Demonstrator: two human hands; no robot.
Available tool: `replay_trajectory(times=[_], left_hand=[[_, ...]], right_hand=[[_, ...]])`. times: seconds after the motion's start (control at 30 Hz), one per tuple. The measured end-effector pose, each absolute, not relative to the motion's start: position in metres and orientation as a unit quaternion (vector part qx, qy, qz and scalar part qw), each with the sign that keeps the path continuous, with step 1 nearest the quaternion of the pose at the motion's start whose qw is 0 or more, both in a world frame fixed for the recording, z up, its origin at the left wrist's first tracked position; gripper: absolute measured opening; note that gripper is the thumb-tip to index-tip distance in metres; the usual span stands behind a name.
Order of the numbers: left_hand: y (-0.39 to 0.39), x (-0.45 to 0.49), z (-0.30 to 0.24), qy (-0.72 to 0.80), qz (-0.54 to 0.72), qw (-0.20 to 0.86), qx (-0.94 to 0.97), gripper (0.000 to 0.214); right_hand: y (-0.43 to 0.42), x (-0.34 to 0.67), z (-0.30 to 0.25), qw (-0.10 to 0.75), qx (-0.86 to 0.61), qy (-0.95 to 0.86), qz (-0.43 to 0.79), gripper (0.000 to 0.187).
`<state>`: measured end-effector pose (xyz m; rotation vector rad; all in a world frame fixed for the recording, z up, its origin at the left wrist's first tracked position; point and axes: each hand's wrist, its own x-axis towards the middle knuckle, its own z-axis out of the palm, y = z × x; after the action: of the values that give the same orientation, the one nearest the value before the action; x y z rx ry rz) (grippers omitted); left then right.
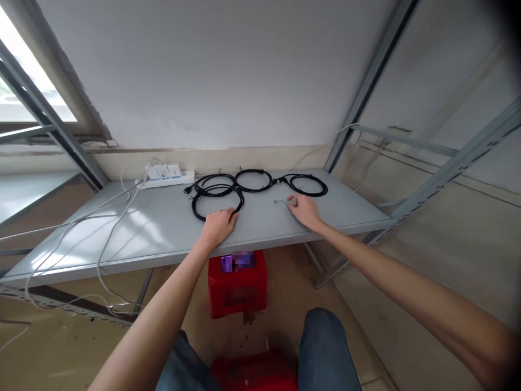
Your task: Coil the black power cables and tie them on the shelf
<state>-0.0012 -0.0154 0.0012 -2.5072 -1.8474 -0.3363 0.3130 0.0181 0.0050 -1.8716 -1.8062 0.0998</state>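
Several black cable coils lie in a row at the back of a grey metal shelf [163, 228]. My left hand [218, 225] rests on the near edge of the front coil [217, 202], fingers curled over the cable. My right hand [304, 210] is on the shelf to the right, its fingers pinching one end of a thin short wire tie [280, 202]. Two more coils sit behind, one in the middle [254, 180] and one at the right [307, 185], both untouched.
A white power strip [166, 177] with plugged adapters lies at the back left; white cords [114, 222] trail over the shelf and down its front. A red plastic stool [238, 282] stands under the shelf. Slanted metal frame bars rise at left and right.
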Motion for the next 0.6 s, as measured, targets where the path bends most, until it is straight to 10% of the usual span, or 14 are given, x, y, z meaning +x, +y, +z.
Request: replay_trajectory(times=[0.23,0.6], left_hand=[[-0.014,-0.001,0.000,-0.590,-0.110,0.002,-0.800,0.045],[-0.014,0.000,-0.001,-0.579,-0.117,0.015,-0.806,0.042]], right_hand=[[0.000,0.261,0.013,0.440,-0.585,-0.679,0.055,0.030],[0.011,0.155,-0.012,0.453,-0.524,-0.689,0.213,0.036]])
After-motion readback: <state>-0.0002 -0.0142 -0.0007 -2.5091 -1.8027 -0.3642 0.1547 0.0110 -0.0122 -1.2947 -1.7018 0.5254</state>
